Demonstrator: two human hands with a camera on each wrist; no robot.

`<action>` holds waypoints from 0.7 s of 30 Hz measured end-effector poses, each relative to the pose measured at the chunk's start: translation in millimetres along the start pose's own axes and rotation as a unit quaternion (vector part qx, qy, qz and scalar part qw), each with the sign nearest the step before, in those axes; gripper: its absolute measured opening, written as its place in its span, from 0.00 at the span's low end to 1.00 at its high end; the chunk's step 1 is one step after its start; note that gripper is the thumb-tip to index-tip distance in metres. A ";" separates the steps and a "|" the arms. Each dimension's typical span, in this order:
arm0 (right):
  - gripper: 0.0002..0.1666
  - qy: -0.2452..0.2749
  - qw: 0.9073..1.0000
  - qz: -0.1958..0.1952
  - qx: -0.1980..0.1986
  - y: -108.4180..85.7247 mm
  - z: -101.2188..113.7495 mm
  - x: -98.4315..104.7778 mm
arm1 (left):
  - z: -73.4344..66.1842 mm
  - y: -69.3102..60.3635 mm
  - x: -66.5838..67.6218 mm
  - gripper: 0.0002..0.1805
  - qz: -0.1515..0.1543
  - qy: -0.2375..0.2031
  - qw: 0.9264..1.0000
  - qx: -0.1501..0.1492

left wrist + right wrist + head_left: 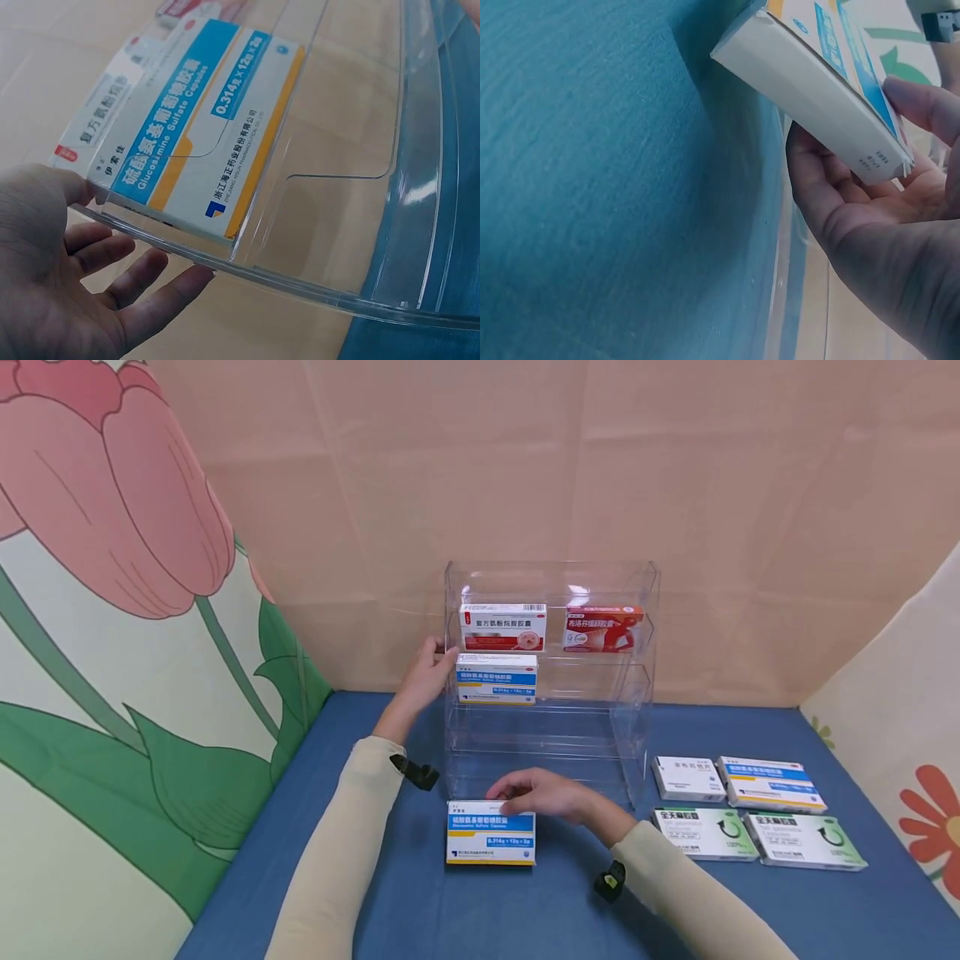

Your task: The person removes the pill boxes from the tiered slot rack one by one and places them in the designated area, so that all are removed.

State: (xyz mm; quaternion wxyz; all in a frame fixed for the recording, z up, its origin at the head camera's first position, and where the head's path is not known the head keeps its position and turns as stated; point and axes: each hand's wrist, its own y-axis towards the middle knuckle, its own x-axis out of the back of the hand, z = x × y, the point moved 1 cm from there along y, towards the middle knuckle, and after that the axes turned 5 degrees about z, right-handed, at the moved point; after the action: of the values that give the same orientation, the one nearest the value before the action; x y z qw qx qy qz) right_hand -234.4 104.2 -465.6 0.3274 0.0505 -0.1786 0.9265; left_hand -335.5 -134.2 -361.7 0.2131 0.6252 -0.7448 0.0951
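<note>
A clear tiered rack [551,735] stands at the back of the table. My left hand [429,677] is at its left side; in the left wrist view the thumb lies by the rack's edge and a blue-and-white box [202,127], the fingers [169,300] spread along the outer edge. In front of the rack my right hand [542,795] holds another blue-and-white box [491,835] by its top; the right wrist view shows thumb on the printed face and fingers behind the box [817,97].
On the rack's upper tier are a white-and-red box [502,627] and a red box [602,629]. Right of the rack lie a small white box [687,778], a blue-and-white box [771,784] and two green-and-white boxes [705,834] [804,841]. A pinkish cloth [555,468] hangs behind.
</note>
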 end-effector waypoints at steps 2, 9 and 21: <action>0.18 -0.004 1.000 0.003 0.000 0.4 -0.3 -1.3 | -0.5 -0.2 0.1 0.22 0.000 0.000 1.000 0.000; 0.16 -0.032 0.999 0.012 -0.003 2.5 -2.7 -4.5 | 0.1 -0.5 0.5 0.21 -0.004 0.003 1.000 -0.004; 0.17 -0.215 0.975 -0.029 0.039 -9.0 9.9 -2.5 | 0.4 -0.4 -0.4 0.22 0.001 -0.003 1.000 -0.002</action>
State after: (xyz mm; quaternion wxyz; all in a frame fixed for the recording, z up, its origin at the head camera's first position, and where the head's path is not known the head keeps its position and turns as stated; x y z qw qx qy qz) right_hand -227.0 105.7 -454.2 0.3059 0.2663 -0.2070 0.8903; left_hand -335.1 -134.1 -362.3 0.2116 0.6241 -0.7465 0.0923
